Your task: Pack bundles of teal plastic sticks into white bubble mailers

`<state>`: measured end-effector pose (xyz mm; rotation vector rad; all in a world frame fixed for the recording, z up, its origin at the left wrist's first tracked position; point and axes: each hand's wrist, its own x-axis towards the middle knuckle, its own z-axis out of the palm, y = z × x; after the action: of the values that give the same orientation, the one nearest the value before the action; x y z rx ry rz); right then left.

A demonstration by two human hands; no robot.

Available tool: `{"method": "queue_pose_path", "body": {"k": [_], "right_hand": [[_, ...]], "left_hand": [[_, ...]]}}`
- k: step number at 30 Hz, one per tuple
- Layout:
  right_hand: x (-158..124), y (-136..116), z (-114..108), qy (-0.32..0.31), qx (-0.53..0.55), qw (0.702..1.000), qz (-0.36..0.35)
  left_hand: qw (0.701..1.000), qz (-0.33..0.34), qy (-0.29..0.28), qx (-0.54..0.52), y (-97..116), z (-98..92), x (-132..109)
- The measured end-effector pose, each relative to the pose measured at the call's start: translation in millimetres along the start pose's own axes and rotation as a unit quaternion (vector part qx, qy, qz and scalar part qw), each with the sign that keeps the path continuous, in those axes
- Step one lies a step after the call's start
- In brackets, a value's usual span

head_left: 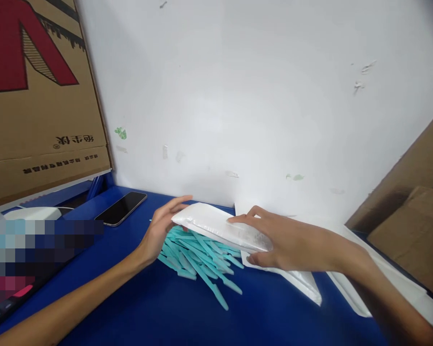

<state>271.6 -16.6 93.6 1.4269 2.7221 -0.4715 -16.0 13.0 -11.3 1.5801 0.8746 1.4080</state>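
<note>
Nearest the camera, two bare forearms, the left one (94, 290) and the right one (386, 288), extend inward from the lower corners above a smooth blue tabletop (260, 319). Right hand (285, 235): closed around the right end of a flat, glossy white plastic packet (216, 223), with the index finger along the upper face and the thumb at the near edge. Left hand (159, 230): positioned at the packet's opposite end, fingers extended and partly hidden behind it; whether this hand grips the packet or only touches it cannot be told from this angle. The packet slopes down toward the right hand, over the rear of a loose pile of slim teal plastic sticks with blade-shaped ends (198, 254). A second white glossy packet (305, 283) lies on the tabletop below the right hand, to the right of the pile. Left of the left hand, a black-screened smartphone (124, 209) lies flat. A large brown cardboard box with red and black print (46, 115) stands farther left, beside a white wall (238, 96).
</note>
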Motion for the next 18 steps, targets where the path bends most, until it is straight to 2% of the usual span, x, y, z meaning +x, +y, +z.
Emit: {"method": "queue_pose_path", "body": {"k": [2,4,7,11,18], "right_hand": [[1.3,4.3,2.6,0.003,-0.011,1.0,-0.01],[3.5,6.8,4.0,0.003,-0.017,1.0,-0.021],[6.8,7.6,3.3,0.003,-0.022,0.999,-0.024],[10.6,8.8,-3.5,-0.004,-0.025,0.999,-0.021],[25.7,8.6,-25.9,-0.031,-0.063,0.997,-0.014]], "left_hand": [[0.994,-0.051,-0.016,-0.096,-0.1,3.3,0.5],[0.992,-0.071,-0.013,-0.106,-2.1,6.7,-0.4],[0.997,-0.078,-0.001,0.008,-7.0,8.2,-2.8],[0.98,-0.048,-0.049,0.189,-11.9,5.2,-6.3],[0.957,-0.066,-0.06,0.275,-19.3,2.4,-7.0]]}}
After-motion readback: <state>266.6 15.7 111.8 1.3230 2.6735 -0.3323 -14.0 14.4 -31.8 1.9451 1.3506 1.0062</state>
